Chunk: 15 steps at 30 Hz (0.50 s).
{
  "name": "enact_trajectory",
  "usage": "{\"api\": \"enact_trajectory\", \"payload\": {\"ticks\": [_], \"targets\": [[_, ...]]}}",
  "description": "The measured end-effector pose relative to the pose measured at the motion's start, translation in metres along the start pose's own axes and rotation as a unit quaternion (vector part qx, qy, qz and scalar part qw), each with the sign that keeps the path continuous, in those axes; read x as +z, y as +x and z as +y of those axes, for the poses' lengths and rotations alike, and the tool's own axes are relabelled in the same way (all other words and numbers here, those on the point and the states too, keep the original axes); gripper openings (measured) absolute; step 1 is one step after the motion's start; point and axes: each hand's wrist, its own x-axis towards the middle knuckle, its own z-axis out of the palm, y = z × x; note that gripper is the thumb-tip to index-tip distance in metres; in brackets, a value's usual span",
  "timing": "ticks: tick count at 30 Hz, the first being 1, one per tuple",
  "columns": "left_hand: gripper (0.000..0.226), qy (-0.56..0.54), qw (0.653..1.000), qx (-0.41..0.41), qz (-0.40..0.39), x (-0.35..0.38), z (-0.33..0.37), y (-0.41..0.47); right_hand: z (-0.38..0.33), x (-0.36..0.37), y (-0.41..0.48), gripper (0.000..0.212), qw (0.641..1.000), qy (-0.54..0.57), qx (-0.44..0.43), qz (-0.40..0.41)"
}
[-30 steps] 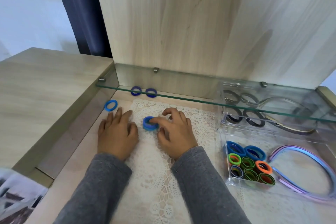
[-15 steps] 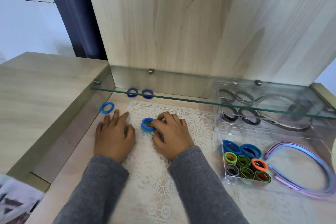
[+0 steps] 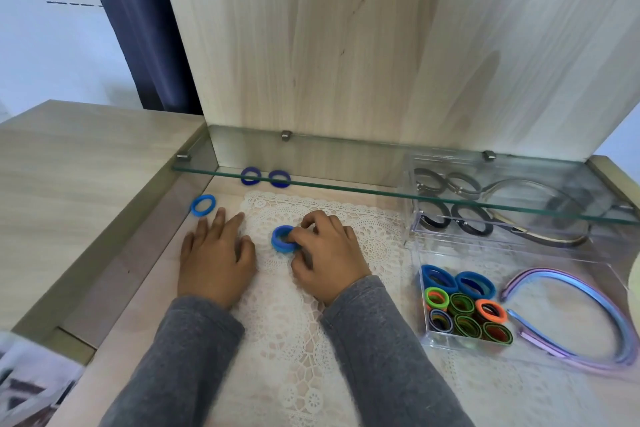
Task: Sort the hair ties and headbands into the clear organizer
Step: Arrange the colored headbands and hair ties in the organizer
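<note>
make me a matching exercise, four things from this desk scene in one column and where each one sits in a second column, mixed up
Things:
1. light blue tie
2. two dark blue ties
3. orange tie
4. right hand

Places:
A. in the front small compartment of the organizer
B. on the bare wood just beyond the left hand
C. on the lace mat, pinching a stack of blue ties
D. at the back, under the glass shelf

Pairs: 1-B, 2-D, 3-A, 4-C
</note>
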Motion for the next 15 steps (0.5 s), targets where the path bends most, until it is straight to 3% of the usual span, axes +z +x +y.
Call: {"api": "enact_trajectory", "payload": {"ticks": [15], "targets": [[0.052,0.010,1.000,0.005,0.000,0.001,0.000,0.001,0.000,-0.022,-0.024,0.033,0.998,-0.047,0.012,-0.035]]}}
